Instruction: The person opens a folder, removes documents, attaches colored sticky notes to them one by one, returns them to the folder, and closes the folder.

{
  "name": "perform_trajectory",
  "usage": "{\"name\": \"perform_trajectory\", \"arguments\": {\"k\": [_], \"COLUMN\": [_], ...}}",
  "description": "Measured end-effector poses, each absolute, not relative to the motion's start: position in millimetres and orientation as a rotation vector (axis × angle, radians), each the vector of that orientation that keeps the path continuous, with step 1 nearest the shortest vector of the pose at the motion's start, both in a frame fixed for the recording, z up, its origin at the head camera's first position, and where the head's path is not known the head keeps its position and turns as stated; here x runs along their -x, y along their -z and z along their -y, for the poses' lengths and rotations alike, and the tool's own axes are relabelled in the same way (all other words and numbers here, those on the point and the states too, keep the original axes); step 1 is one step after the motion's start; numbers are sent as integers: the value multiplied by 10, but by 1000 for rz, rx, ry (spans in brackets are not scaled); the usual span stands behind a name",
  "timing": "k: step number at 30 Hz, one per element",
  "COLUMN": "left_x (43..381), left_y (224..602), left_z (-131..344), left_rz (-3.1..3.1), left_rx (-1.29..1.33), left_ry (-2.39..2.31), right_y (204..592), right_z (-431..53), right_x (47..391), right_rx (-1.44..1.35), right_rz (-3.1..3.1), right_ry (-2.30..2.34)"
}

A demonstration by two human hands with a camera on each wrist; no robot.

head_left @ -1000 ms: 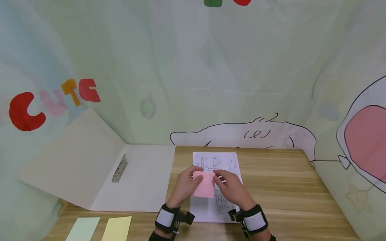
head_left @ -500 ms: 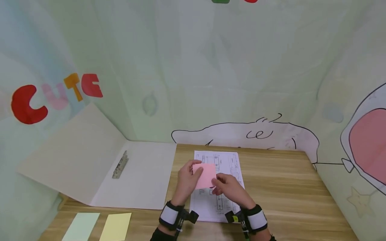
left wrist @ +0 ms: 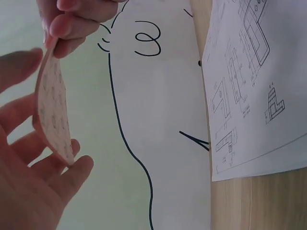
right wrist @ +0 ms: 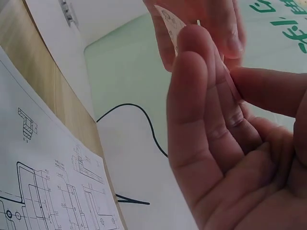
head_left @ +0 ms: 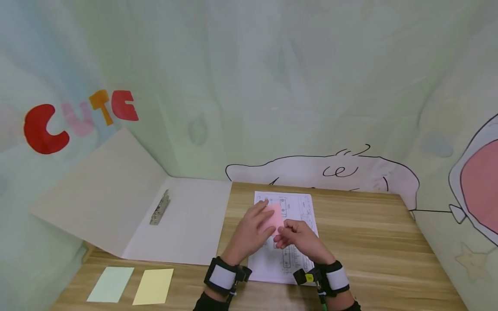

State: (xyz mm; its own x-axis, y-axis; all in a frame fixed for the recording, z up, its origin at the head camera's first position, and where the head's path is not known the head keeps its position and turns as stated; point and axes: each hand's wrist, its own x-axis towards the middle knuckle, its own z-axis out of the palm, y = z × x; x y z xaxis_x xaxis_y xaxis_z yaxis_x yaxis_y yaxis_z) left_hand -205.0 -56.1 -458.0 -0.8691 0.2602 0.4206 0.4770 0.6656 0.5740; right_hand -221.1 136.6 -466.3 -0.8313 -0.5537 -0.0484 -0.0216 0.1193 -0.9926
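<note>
A pink sticky note pad (head_left: 272,219) is held up above printed drawing sheets (head_left: 299,205). My right hand (head_left: 298,237) pinches its lower right corner between thumb and fingers. My left hand (head_left: 249,233) lies over the left part of the pad, fingers fairly straight and touching it. In the left wrist view the pad (left wrist: 55,105) is nearly edge-on and slightly bowed, its patterned back showing; the left thumb appears apart from it. From the right wrist, the curled right fingers hide most of the pad (right wrist: 170,21).
An open white folder (head_left: 190,220) with a metal clip (head_left: 160,208) lies at the left. In front of it are a pale green sheet (head_left: 110,284) and a yellow sheet (head_left: 153,287) on the wooden table (head_left: 369,242). A printed cloth backdrop (head_left: 249,86) stands behind.
The left hand has moved from gripping the pad's left edge to lying across its front. The right hand has gone from the upper right edge to the lower right corner.
</note>
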Motion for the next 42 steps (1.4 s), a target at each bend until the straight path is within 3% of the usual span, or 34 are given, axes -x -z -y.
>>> {"name": "perform_trajectory", "arguments": {"k": [7,18,31,42], "left_x": [2041,2021,2086,2134], "left_y": [4575,4560,4541,4641], "left_z": [596,607,644,542], "left_rz": [2626,2683,2638,2553], "left_rx": [754,791,886,659], "left_ry": [934,985,883,883], "right_y": [4682,4381,4373,4656], "right_z": [-1396,-1285,-1300,-1344], "right_x": [2232,2104,2114,2241], "right_rx": [570,431,387,467], "right_rz": [-2006,-2150,-2222,-2216], "right_ry": [1760,1716,1689,1659]}}
